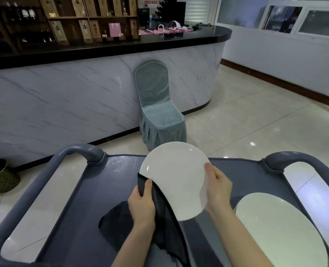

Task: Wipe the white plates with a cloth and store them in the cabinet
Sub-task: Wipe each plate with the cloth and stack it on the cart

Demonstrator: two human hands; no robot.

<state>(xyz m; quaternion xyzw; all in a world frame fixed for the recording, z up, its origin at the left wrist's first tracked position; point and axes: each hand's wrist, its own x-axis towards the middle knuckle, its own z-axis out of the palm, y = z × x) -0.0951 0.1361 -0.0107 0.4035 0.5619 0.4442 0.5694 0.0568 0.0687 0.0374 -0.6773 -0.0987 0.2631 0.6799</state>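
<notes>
Held plate (176,180): white, up off the cart deck (102,189), just below frame centre. It's tilted w/ its face toward the person. Reads as an oval, long axis approx 11-to-5 o'clock, upper rim pointing away toward the chair.

L hand (142,205) is at the plate's 8 o'clock rim, fingers curled round the dark cloth (163,228), thumb pressing it to the edge. The cloth wraps the lower-left rim, hangs down along the edge, and part of it bunches on the deck at 7 o'clock. R hand (218,189) clamps the rim at 3-4 o'clock, thumb on the face, fingers behind. Hands are apart, one each side of the plate.

Second plate (279,228): white, lying flat on the deck at 4-5 o'clock, near the R forearm and not touching the held plate. Can't tell if it's one plate or a stack.

The cart is grey w/ looped handles at 10 o'clock (79,151) and 2 o'clock (294,157).

Beyond it at 12 o'clock is a chair (158,105) in a grey-blue cover, back against a marble-front counter (63,103) w/ a black top. Pink bags (165,29) sit on that top. Behind are shelves (63,22) w/ bottles and boxes. A dark bin (0,176) is on the floor at 9 o'clock, and there are windows (304,22) at 1-2 o'clock.
</notes>
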